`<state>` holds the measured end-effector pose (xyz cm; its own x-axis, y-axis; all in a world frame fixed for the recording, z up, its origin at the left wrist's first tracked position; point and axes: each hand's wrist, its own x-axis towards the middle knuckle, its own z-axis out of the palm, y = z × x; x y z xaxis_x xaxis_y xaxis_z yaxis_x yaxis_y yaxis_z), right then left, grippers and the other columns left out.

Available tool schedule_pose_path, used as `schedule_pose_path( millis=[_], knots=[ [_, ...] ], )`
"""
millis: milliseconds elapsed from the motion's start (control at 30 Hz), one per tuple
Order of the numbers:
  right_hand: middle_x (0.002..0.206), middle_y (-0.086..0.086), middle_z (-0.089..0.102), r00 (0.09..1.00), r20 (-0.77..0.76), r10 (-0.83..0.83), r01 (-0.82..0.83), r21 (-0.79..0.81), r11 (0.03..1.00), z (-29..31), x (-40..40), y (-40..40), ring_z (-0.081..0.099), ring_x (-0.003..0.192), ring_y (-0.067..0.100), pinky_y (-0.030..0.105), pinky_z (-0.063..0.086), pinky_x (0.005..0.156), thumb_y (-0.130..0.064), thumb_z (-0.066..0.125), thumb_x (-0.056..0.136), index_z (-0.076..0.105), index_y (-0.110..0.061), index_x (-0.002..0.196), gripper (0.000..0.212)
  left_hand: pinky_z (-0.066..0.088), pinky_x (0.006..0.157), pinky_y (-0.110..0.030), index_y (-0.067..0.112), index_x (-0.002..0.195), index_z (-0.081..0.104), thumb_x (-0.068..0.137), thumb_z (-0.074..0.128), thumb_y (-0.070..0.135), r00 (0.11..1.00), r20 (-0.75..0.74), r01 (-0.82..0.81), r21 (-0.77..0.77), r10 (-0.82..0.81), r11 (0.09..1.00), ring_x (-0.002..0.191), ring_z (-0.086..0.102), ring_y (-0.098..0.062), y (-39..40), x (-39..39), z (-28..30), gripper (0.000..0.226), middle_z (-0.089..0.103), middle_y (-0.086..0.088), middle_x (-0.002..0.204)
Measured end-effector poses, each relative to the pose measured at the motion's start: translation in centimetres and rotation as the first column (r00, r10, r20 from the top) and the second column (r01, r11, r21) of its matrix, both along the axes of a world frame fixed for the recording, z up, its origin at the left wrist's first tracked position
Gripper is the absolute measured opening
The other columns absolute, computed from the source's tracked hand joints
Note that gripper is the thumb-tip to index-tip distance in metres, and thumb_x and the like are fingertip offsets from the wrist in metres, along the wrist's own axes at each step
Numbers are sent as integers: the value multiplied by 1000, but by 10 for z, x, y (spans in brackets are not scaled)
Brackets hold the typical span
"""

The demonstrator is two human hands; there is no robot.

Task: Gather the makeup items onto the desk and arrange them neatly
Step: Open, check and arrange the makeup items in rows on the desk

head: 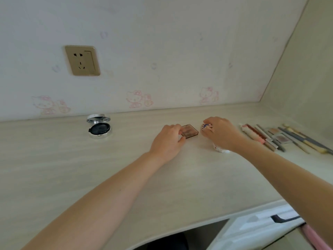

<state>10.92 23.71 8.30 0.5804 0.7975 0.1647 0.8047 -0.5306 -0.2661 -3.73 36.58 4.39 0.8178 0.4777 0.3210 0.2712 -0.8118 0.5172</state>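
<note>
Head view: both forearms reach forward over the pale tabletop toward the wall.
Left hand: fingers and thumb curled onto the near-left corner of a small brown square compact, pinching it; compact lies flat on the tabletop, just past the fingertips.
Right hand: fingers curled around a small white patterned item at the fingertips; a white piece shows under the wrist. Cannot tell whether these are one tube or two things.
Row of sticks and brushes: laid side by side to the right of the right hand, roughly parallel, near but apart from it.
Round open compact: well to the left of the left hand, lid up, standing alone.
Risk 1 (judgement): corner-only pinch on the square compact; it may pivot or slip out of line when moved.
Risk 2 (judgement): right wrist sits close to the row; a sweep rightward could knock the nearest sticks askew.
Hidden: right palm side and most of the held item; far end of the row is cut by the frame edge; contents of the square compact are blurred.
</note>
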Motion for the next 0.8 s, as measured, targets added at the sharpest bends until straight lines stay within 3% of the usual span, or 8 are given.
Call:
schedule_pose_path(
  millis=[133, 233, 433, 500, 567, 700, 800],
  knots=[
    [136, 7, 54, 992, -80, -94, 90, -56, 994, 7, 30, 2, 48, 124, 25, 31, 38, 96, -25, 50, 96, 48, -11, 136, 43, 45, 90, -41, 11, 117, 59, 93, 51, 24, 999, -25, 43, 21, -43, 999, 112, 46, -23, 0, 36, 3, 29, 61, -4, 113],
    [137, 9, 52, 984, -80, -158, 147, -130, 981, 4, 49, 6, 48, 124, 27, 34, 40, 97, -28, 48, 97, 45, -8, 137, 45, 42, 96, -40, 9, 125, 55, 94, 50, 26, 996, -60, 63, 43, -60, 997, 122, 42, -25, -2, 58, 5, 36, 58, -6, 121],
    [118, 14, 62, 966, -73, -250, 225, -245, 943, -6, 68, 14, 57, 109, 31, 36, 46, 89, -36, 51, 94, 55, -2, 121, 44, 31, 109, -41, 7, 139, 41, 95, 47, 50, 950, -304, 96, 87, -65, 992, 142, 19, -28, -2, 92, 6, 62, 47, -10, 141],
    [100, 11, 63, 965, -67, -255, 227, -282, 932, -9, 70, 15, 59, 101, 31, 34, 45, 82, -37, 52, 92, 58, -6, 100, 33, 28, 111, -41, 8, 137, 42, 95, 46, 49, 935, -346, 105, 80, -72, 991, 144, 14, -28, -2, 101, 4, 59, 48, -10, 141],
    [79, 6, 57, 958, -73, -276, 243, -300, 923, -12, 71, 17, 57, 86, 29, 32, 41, 74, -39, 53, 89, 47, -13, 73, 31, 25, 111, -41, 8, 136, 42, 96, 47, 45, 930, -359, 115, 67, -83, 991, 145, 12, -28, -3, 107, 3, 55, 47, -12, 142],
    [73, 3, 53, 952, -89, -294, 257, -289, 922, -14, 70, 18, 54, 80, 27, 35, 40, 79, -41, 52, 89, 42, -16, 68, 34, 24, 110, -40, 7, 133, 45, 96, 49, 38, 936, -339, 112, 43, -91, 993, 143, 18, -30, -6, 111, 1, 49, 46, -18, 140],
    [70, 4, 54, 943, -135, -304, 263, -257, 930, -14, 69, 17, 57, 79, 27, 35, 41, 77, -39, 55, 87, 48, -13, 71, 31, 37, 99, -39, 9, 125, 51, 92, 55, 40, 951, -301, 85, 23, -74, 996, 126, 40, -33, -6, 113, -3, 45, 53, -18, 123]
  ],
)
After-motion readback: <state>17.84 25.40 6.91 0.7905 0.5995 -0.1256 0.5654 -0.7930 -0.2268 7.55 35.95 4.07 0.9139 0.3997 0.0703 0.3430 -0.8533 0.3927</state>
